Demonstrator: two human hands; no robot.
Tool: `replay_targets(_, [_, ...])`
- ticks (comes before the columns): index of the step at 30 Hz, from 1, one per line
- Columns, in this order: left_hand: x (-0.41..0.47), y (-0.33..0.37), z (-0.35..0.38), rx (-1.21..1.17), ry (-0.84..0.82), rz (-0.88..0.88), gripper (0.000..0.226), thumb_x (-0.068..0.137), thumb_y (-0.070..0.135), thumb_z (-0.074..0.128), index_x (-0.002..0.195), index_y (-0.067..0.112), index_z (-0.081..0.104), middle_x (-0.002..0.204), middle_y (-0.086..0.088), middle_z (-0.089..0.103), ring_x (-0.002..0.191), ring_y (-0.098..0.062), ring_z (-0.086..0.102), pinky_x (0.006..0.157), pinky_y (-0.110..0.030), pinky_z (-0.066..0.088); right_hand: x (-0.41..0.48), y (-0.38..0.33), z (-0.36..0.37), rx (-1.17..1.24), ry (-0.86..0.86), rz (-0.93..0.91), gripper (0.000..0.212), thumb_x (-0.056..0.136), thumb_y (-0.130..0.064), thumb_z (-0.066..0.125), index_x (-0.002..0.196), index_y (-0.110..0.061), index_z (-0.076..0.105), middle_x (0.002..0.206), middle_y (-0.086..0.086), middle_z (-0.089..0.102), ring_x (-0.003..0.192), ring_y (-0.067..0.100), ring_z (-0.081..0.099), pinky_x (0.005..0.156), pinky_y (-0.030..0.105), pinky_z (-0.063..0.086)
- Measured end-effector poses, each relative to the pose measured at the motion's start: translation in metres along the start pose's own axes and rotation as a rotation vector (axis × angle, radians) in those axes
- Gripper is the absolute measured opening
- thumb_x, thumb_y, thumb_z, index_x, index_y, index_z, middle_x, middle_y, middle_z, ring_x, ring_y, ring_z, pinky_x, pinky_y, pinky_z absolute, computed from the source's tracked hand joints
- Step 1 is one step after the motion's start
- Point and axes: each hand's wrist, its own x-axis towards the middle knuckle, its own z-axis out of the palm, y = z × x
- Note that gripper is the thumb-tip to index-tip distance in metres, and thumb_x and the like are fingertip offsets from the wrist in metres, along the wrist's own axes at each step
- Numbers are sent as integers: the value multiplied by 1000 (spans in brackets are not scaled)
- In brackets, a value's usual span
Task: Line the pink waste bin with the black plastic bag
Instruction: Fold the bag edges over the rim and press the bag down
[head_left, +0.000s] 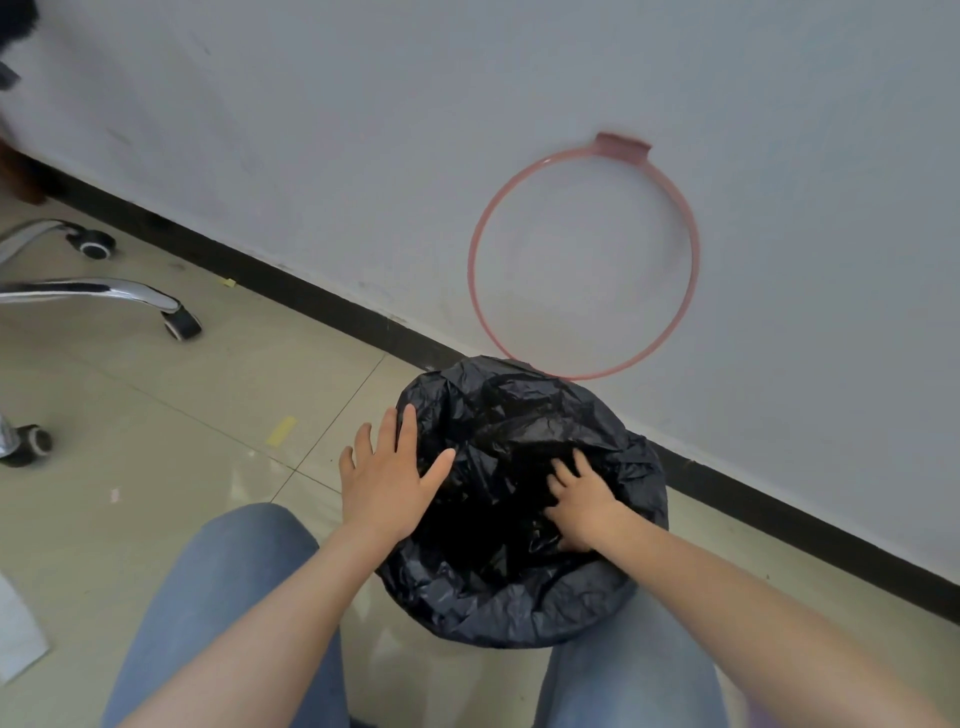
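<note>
Crinkled black plastic bag (519, 452), thin and limp, draped over the mouth of the waste bin and folded down its outside, hiding the pink body entirely. Judged feather-light, slippery, easily torn; best pinched at the folded edge, not the sagging middle. Sagged into the hollow beneath the right hand (582, 506), fingers spread and pressed flat on the film, gripping nothing. Bulged just beyond the fingertips of the left hand (387, 478), splayed wide, palm down at the bag's near-left edge, empty too. Leaned against the white wall (363, 156), past both sets of fingertips: a thin pink plastic hoop (693, 244), probably the bin's clamp ring, its lower arc touching the bag's far edge.
</note>
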Motion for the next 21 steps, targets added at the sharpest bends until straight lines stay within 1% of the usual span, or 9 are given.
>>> replay_targets(4, [-1,1,0,7,-3,-4,72,90,60,19,147,22,-1,159,-4,6,145,-31,7,117,-47,13,-9,13,6,205,80,44,55,94,-51,33,141,-22,33,151,13,28,142,32,12,114,53,-4])
replay_targets(6, [-1,1,0,11,-3,-3,72,90,60,19,147,22,-1,159,-4,6,145,-31,7,117,-47,13,-21,15,5,338,359,10,45,94,-42,36,132,-20,46,138,11,49,135,29,32,115,48,14])
replay_targets(9, [-2,1,0,10,-7,-5,72,90,60,20,148,22,-1,159,-4,5,145,-31,7,117,-47,13,-45,19,10,344,738,130,37,76,-42,59,105,-23,69,110,7,71,110,26,62,90,41,50])
replay_targets(10, [-2,2,0,12,-8,-3,72,90,60,20,148,22,-2,159,-4,5,145,-31,7,117,-47,13,-51,22,15,370,758,207,46,71,-43,68,110,-20,67,119,11,67,116,29,58,90,43,50])
replay_targets(12, [-1,2,0,20,-6,0,72,90,60,19,147,22,-2,159,-4,6,145,-31,8,117,-47,14,-56,26,27,517,625,270,69,83,-43,60,139,-11,37,150,20,28,140,33,18,109,45,31])
replay_targets(13, [-1,2,0,20,-4,-1,72,90,60,19,147,22,-2,159,-4,6,145,-31,8,117,-47,14,-56,27,31,595,522,281,71,91,-43,48,145,-10,17,156,18,5,143,32,-1,115,44,18])
replay_targets(15, [-1,2,0,15,0,-3,72,90,60,20,147,22,-2,159,-4,6,145,-31,9,117,-47,15,-55,29,32,668,411,272,73,94,-45,38,147,-14,-1,155,16,-16,142,32,-16,117,42,7])
replay_targets(18, [-3,2,-1,2,-2,-9,71,91,59,20,147,22,-2,159,-4,6,145,-31,9,118,-47,15,-55,32,30,828,442,237,67,93,-48,36,147,-20,9,157,14,-8,143,32,-9,117,42,9])
replay_targets(21, [-3,1,-1,-21,1,-11,71,91,59,19,147,22,-2,159,-4,6,145,-30,9,118,-47,14,-65,63,6,1017,848,404,54,93,-42,36,138,-11,37,150,18,27,139,32,22,113,42,21])
